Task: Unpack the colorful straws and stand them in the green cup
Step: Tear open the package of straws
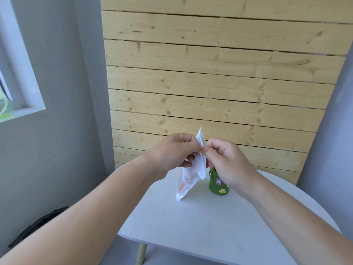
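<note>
Packet (193, 173) pinched between both hands above table (191, 226); cup (216, 185) stood below right hand (223, 161).

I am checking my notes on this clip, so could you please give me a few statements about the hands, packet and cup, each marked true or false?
1. Both hands pinch the packet near its top. True: the left hand and right hand meet there.
2. The packet lies flat on the table. False: it is held up in the air.
3. The cup stands upright on the table. True.
4. Loose straws lie on the table. False: none lie there; colours show only inside the packet.
5. The cup is red. False: it is green, with stickers.
</note>
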